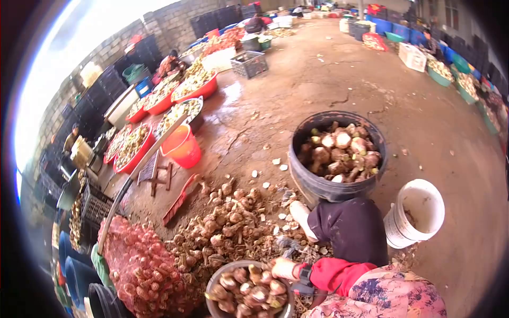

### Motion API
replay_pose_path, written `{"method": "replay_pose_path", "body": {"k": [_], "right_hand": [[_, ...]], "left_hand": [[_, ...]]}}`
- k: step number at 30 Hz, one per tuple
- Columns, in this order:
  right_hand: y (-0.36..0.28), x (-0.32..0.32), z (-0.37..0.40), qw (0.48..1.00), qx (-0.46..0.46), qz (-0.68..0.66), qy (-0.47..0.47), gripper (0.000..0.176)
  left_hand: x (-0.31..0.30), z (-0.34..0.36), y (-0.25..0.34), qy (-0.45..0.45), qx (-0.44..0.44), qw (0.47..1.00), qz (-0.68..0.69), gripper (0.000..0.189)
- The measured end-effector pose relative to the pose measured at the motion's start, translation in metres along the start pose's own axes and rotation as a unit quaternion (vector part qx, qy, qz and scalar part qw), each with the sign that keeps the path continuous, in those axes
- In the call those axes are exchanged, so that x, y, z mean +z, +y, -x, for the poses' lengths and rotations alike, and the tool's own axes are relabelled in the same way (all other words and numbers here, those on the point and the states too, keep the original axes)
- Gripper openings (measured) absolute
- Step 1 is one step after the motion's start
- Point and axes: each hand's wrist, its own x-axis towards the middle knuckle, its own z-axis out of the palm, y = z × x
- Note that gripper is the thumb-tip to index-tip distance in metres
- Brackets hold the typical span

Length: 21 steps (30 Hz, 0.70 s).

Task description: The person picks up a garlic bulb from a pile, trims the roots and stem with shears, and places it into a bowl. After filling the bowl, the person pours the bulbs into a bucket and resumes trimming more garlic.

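Observation:
My right hand (pixel 284 268), in a red sleeve with a dark band at the wrist, reaches in from the lower right. It rests at the rim of a grey bucket (pixel 288 303), beside trimmed brownish bulbs (pixel 246 289) that look like garlic. The fingers appear curled, but what they grip is too small to make out. My left hand is out of view. Left of the bucket's far side spreads a heap of untrimmed bulbs (pixel 222 225) with stalks and dirt. A large black tub (pixel 339 192) beyond my leg holds more bulbs with pale cut faces.
A full red mesh sack (pixel 139 265) stands at the left. A white bucket (pixel 395 225) sits to the right, with a red brush (pixel 181 200), a small wooden stool (pixel 157 175) and an orange-red bucket (pixel 181 147) ahead. Filled basins and several people line the yard's edges.

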Motion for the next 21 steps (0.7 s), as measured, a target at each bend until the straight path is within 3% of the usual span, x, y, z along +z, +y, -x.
{"method": "replay_pose_path", "body": {"k": [2, 3, 4, 5, 6, 7, 8, 9, 10, 11, 12, 13, 14, 15, 16, 17, 18, 19, 20, 21], "right_hand": [[-0.021, -0.059, -0.022, 0.999, 0.015, 0.026, 0.028, 0.006], [-0.037, -0.106, -0.021, 0.997, -0.037, 0.044, 0.057, 0.011], [-0.060, -0.150, -0.028, 0.956, 0.144, -0.229, 0.114, 0.016], [-0.083, -0.204, -0.018, 0.945, 0.114, -0.269, 0.148, 0.020], [-0.106, -0.254, -0.010, 0.939, 0.015, -0.249, 0.238, 0.017], [-0.127, -0.305, 0.011, 0.936, 0.078, -0.248, 0.237, 0.019], [-0.110, -0.338, 0.005, 0.912, -0.057, -0.304, 0.268, 0.022], [-0.106, -0.374, 0.001, 0.857, -0.135, -0.413, 0.276, 0.026], [-0.147, -0.417, 0.038, 0.852, -0.107, -0.415, 0.302, 0.027], [-0.100, -0.455, 0.018, 0.889, -0.071, -0.296, 0.342, 0.028], [-0.130, -0.483, 0.049, 0.846, -0.162, -0.364, 0.353, 0.025], [-0.104, -0.511, 0.037, 0.802, -0.229, -0.421, 0.357, 0.026], [-0.089, -0.534, 0.049, 0.813, -0.204, -0.287, 0.463, 0.029], [-0.101, -0.547, 0.073, 0.820, -0.041, -0.199, 0.536, 0.034], [-0.050, -0.566, 0.065, 0.792, -0.117, -0.138, 0.584, 0.036], [-0.036, -0.567, 0.081, 0.790, -0.121, -0.154, 0.581, 0.035], [-0.033, -0.562, 0.101, 0.786, -0.041, -0.273, 0.552, 0.031], [0.018, -0.567, 0.095, 0.774, -0.121, -0.270, 0.560, 0.028], [0.028, -0.560, 0.102, 0.754, -0.104, -0.304, 0.573, 0.027], [0.037, -0.552, 0.107, 0.733, -0.086, -0.337, 0.585, 0.026]], "left_hand": [[-0.087, -0.027, 0.071, 0.130, 0.105, 0.979, 0.117, 0.017], [-0.134, -0.040, 0.113, 0.191, 0.156, 0.953, 0.176, 0.015], [-0.176, -0.039, 0.156, 0.249, 0.206, 0.916, 0.236, 0.017], [-0.219, -0.042, 0.202, 0.217, 0.293, 0.914, 0.180, 0.030], [-0.239, -0.060, 0.239, 0.203, 0.237, 0.849, 0.427, 0.025], [-0.267, -0.066, 0.273, 0.136, 0.202, 0.813, 0.529, 0.025], [-0.286, -0.073, 0.314, 0.123, 0.224, 0.790, 0.557, 0.025], [-0.303, -0.079, 0.351, 0.112, 0.245, 0.766, 0.584, 0.026], [-0.317, -0.087, 0.385, 0.090, 0.280, 0.753, 0.589, 0.026], [-0.321, -0.105, 0.414, 0.103, 0.273, 0.754, 0.589, 0.028], [-0.318, -0.151, 0.436, 0.131, 0.311, 0.771, 0.541, 0.023], [-0.327, -0.131, 0.481, 0.078, 0.253, 0.755, 0.600, 0.019], [-0.315, -0.159, 0.511, 0.088, 0.315, 0.733, 0.596, 0.018], [-0.290, -0.201, 0.538, 0.077, 0.383, 0.675, 0.626, 0.021], [-0.266, -0.214, 0.573, 0.080, 0.403, 0.620, 0.668, 0.021], [-0.248, -0.216, 0.593, 0.128, 0.459, 0.651, 0.591, 0.021], [-0.223, -0.218, 0.621, 0.068, 0.447, 0.579, 0.678, 0.018], [-0.205, -0.214, 0.633, -0.114, 0.344, 0.492, 0.792, 0.013], [-0.175, -0.225, 0.632, 0.044, 0.451, 0.669, 0.590, 0.014], [-0.153, -0.230, 0.636, 0.268, 0.492, 0.761, 0.328, 0.019]]}}
